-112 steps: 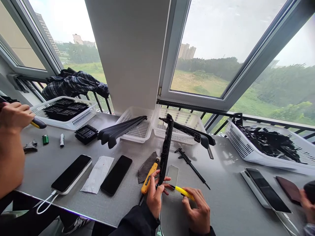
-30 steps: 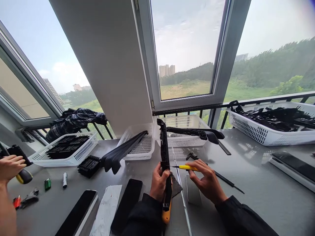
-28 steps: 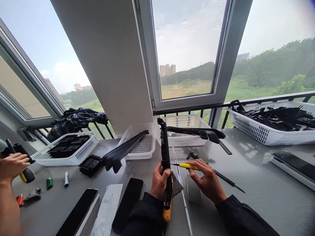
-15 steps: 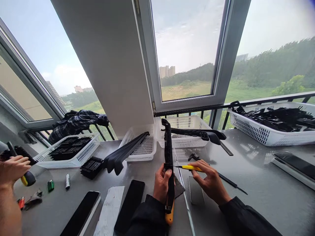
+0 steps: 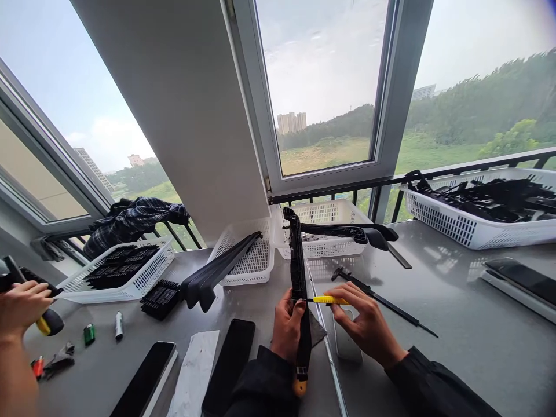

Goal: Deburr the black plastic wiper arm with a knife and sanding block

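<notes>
My left hand is closed around a long black plastic strip, holding it upright over the table. Its front is ribbed and its upper end hooked. In my right hand is a slim yellow-handled tool, pinched between thumb and fingers. The tool's thin dark tip meets the strip beside my left thumb; its exact kind is too small to tell. An orange-yellow handle end shows below the strip, the rest hidden. Black calipers lie just beyond my right hand.
White baskets line the window side; several black strips rest across them. A basket of black parts stands at right. Phones, white paper and batteries lie at left. Another person's hand holds a yellow-black handled tool.
The yellow tool has moved slightly down and left along the strip, its tip now nearer my left thumb. My left hand keeps its grip. The whole view has tilted a little.
</notes>
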Demonstrator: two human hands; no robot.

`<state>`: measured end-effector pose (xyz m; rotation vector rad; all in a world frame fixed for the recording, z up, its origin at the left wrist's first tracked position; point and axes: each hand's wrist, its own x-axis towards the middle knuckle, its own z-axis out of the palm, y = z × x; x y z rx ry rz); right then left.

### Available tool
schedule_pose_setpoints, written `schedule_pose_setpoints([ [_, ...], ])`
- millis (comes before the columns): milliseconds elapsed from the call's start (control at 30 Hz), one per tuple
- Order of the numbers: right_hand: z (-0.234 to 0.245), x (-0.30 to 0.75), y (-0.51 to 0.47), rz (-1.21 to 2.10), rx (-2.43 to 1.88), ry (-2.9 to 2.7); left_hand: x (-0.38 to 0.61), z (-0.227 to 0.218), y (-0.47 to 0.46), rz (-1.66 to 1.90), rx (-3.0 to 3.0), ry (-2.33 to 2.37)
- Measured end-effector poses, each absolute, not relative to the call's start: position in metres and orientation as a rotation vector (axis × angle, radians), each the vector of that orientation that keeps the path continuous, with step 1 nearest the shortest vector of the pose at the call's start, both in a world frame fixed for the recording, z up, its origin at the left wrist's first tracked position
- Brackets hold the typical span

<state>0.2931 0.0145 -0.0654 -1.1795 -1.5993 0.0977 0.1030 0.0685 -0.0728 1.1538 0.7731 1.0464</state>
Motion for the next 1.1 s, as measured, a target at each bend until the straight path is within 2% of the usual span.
schedule_pose_setpoints([
  [733,-0.064,0.294,0.013,0.095,-1.240,-1.550,0.097,-0.064,0.074,1.186,1.196,0.737],
  [1100,-0.061,0.301,0.012,0.099,-1.287,-1.569,0.092,-0.061,0.083,1.182,0.972,0.696],
])
